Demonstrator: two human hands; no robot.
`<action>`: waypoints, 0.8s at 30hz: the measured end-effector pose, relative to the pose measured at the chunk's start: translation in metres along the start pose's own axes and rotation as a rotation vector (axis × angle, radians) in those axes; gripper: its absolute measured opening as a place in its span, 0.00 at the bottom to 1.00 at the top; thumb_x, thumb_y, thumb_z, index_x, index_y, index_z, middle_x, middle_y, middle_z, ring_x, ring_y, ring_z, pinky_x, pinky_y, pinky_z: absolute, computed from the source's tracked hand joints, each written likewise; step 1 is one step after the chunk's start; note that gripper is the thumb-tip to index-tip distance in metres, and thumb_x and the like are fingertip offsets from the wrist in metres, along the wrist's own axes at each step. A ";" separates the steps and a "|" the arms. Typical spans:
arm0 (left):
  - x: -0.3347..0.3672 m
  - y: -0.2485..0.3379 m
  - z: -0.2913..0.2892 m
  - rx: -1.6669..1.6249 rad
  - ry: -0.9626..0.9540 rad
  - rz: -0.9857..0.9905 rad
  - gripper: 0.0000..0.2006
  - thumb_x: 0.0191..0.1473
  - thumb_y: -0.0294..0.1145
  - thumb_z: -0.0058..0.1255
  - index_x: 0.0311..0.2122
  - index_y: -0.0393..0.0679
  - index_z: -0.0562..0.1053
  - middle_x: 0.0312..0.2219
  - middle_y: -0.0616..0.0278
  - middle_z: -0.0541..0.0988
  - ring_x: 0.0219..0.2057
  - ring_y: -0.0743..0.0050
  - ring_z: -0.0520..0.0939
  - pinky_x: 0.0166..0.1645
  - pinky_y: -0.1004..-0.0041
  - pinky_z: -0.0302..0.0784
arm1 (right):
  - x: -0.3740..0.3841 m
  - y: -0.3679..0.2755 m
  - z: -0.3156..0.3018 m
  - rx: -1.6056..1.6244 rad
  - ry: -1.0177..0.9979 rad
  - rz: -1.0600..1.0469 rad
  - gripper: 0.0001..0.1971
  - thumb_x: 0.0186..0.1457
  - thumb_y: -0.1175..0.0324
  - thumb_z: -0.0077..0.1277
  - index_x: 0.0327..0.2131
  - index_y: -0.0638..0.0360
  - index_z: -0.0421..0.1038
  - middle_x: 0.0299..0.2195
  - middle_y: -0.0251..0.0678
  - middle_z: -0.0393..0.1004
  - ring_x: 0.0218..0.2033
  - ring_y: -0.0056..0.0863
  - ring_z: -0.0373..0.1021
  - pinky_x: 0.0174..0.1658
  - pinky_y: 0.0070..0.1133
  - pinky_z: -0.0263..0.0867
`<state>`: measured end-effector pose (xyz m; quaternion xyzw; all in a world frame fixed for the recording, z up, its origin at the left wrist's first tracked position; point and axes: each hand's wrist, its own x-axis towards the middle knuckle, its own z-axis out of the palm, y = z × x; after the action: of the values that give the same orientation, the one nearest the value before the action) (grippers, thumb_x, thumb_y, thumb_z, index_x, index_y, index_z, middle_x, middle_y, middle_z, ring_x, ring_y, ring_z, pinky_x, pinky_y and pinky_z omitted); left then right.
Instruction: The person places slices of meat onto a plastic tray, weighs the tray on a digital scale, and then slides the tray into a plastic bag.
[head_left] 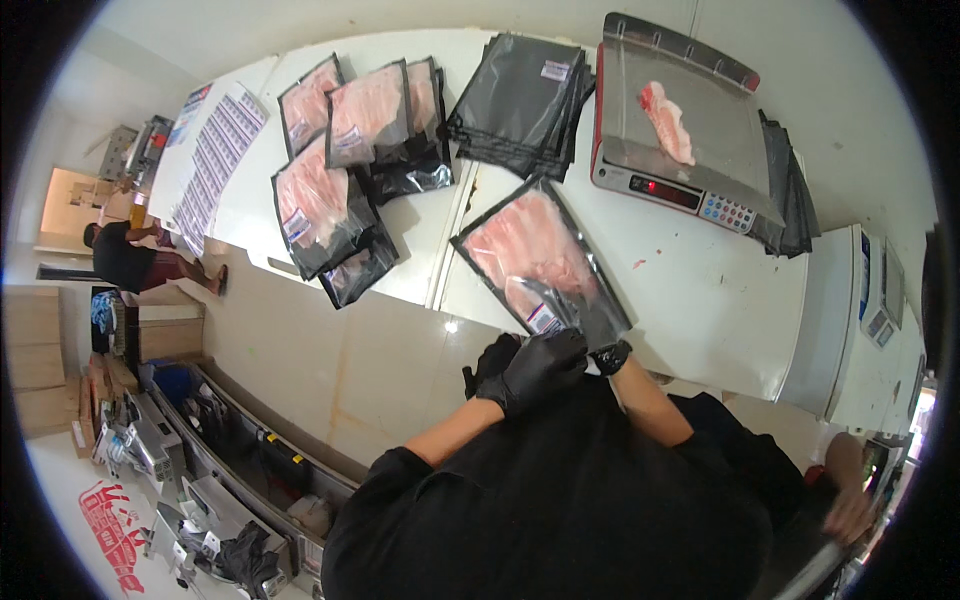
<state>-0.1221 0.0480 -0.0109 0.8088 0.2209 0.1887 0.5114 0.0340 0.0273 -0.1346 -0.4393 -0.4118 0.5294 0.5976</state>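
And here we are, centre of the frame; a filled bag (530,245), clear-fronted with black edges and pale pink meat slices inside, lies slanted on the white table (710,310), close to its near edge; the left hand (540,372), in a black glove, is right at the bag's lower end, fingers bent in beside the small white label (545,319); whether they pinch the film or only press on it, I cannot tell; just to the right, the right hand (610,357), gloved in black too, sits at the bag's lower right corner, its fingers mostly hidden, so its grip cannot be told either.

Over to the upper left; more packed bags (365,110) overlap in a loose heap, pink meat showing, with a sheet of labels (218,155) farther left; top centre, a stack of flat black bags (510,100); upper right, a red-sided scale (725,140) carries a single strip of meat (667,123), its red display lit; at the far left, a person in dark clothes (130,255); lower right, someone else's bare hand (848,512).
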 end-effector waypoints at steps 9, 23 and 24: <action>0.024 -0.108 -0.052 0.241 0.490 -0.055 0.12 0.43 0.31 0.66 0.35 0.44 0.78 0.30 0.58 0.75 0.37 0.56 0.77 0.41 0.61 0.73 | -0.031 0.027 0.002 -0.195 -0.045 0.318 0.26 0.66 0.60 0.39 0.63 0.64 0.55 0.60 0.40 0.62 0.59 0.30 0.62 0.63 0.27 0.57; 0.034 -0.153 -0.058 0.305 0.487 0.158 0.11 0.42 0.28 0.65 0.34 0.46 0.77 0.31 0.60 0.75 0.38 0.55 0.74 0.46 0.57 0.67 | -0.040 -0.030 0.007 0.409 0.227 0.368 0.26 0.62 0.66 0.50 0.61 0.64 0.58 0.56 0.43 0.67 0.57 0.29 0.65 0.61 0.28 0.60; 0.032 -0.153 -0.059 0.310 0.492 0.172 0.11 0.42 0.28 0.65 0.34 0.46 0.77 0.31 0.60 0.75 0.38 0.55 0.74 0.46 0.57 0.67 | -0.043 -0.040 0.007 0.607 0.304 0.451 0.27 0.61 0.69 0.51 0.61 0.64 0.57 0.58 0.42 0.67 0.58 0.29 0.64 0.61 0.28 0.61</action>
<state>-0.1517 0.1679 -0.1241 0.8229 0.2951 0.3855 0.2951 0.0333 -0.0172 -0.0955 -0.3954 -0.0372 0.6739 0.6230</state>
